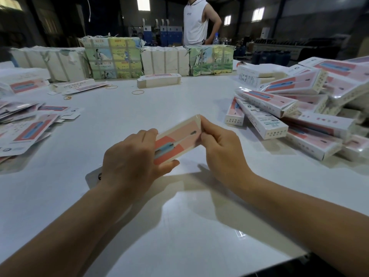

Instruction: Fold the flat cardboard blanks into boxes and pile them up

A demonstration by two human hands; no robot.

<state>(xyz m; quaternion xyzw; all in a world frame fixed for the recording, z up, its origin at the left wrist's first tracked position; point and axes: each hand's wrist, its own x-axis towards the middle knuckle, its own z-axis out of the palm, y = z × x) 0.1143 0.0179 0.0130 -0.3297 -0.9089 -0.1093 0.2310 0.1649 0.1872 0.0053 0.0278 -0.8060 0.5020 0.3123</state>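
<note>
The box (pixel 176 139) was held just above the white worktop (pixel 123 120), pink face up, caught between both hands. The left hand (pixel 129 156) had its grip curled round the near end, thumb underneath; the right hand (pixel 217 143) pinched the far end, seemingly working an end flap shut. It looked to me nearly formed, with that end still to close.

To the right of the box a sprawling heap of finished boxes (pixel 311 108) showed plenty already done. To its left lay loose flat blanks (pixel 30 128) still waiting, and beyond it sat a small stack of blanks (pixel 158 80), some rubber bands (pixel 137 92) and wrapped bundles (pixel 113 57), so much work remained. A person in a white top (pixel 196 21) stood behind those.

The box's near end was hidden under the left hand, so I couldn't tell whether it was closed, and the heap ran off the picture's edge.
</note>
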